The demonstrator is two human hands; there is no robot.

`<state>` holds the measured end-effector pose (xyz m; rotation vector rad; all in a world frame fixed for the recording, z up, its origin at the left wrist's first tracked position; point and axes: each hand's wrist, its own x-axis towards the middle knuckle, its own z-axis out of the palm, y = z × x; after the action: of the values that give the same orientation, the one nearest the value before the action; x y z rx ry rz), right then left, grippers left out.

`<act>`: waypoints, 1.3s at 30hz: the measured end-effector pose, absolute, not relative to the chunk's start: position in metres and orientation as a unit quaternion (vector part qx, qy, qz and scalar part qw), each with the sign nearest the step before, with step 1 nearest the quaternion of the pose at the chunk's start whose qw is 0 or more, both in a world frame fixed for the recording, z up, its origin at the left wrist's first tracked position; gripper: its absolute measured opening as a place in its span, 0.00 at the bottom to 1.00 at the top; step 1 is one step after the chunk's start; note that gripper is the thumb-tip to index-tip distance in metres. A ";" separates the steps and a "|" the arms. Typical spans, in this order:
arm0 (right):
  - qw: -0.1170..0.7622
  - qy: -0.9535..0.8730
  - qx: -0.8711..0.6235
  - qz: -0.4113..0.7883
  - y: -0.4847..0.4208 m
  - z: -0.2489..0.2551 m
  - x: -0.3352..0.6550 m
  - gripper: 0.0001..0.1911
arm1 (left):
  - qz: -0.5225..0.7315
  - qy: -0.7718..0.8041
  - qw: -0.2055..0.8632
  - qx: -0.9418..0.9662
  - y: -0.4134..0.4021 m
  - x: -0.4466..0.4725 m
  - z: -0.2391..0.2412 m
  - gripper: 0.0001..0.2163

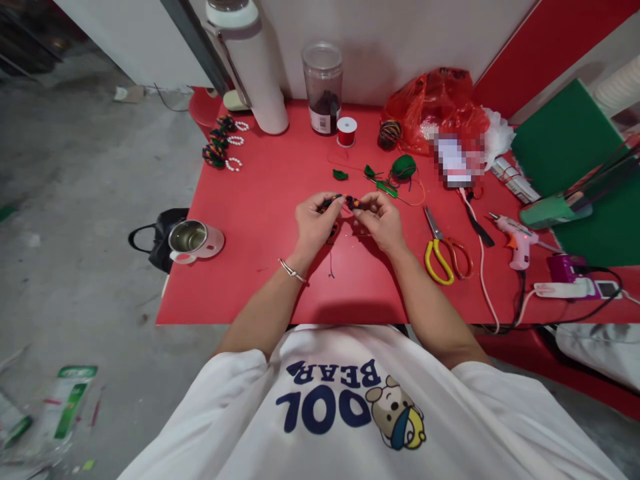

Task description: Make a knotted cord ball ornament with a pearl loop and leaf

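Observation:
Over the middle of the red table, my left hand (320, 217) and my right hand (379, 217) pinch a small dark multicoloured crochet piece (353, 202) between thumbs and fingers. It stretches from one hand to the other, and part of it is hidden by my fingers. A dark strand of yarn (331, 267) hangs below my left hand. Just beyond my hands lie a green crochet leaf (341, 175), a green-handled crochet hook (387, 189) and a ball of green yarn (404, 167).
Yellow-and-orange-handled scissors (440, 247) and a pink glue gun (518, 240) with cables lie at right. A mug (196, 241) stands near the left edge. Behind are a white flask (250, 67), a clear jar (323, 87), a ribbon spool (347, 132) and a red plastic bag (435, 110).

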<state>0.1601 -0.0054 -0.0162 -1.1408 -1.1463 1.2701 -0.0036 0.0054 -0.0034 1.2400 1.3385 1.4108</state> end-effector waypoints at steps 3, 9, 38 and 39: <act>0.526 -0.478 -0.484 0.511 -0.002 -0.020 0.164 0.14 | 0.568 0.534 0.400 0.482 0.007 -0.008 -0.001 0.05; 0.520 -0.462 -0.471 0.541 -0.002 -0.021 0.167 0.19 | 0.546 0.510 0.477 0.462 0.008 -0.007 0.001 0.05; 0.476 -0.580 -0.452 0.482 -0.005 -0.010 0.171 0.16 | 0.507 0.498 0.555 0.432 0.005 -0.007 0.002 0.08; 0.473 -0.579 -0.446 0.491 -0.005 -0.010 0.171 0.17 | 0.507 0.499 0.555 0.432 0.005 -0.007 0.002 0.09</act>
<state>0.1713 -0.0052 -0.0099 -1.0924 -1.4173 1.2023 -0.0065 0.0053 0.0020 1.0198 1.1782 1.1986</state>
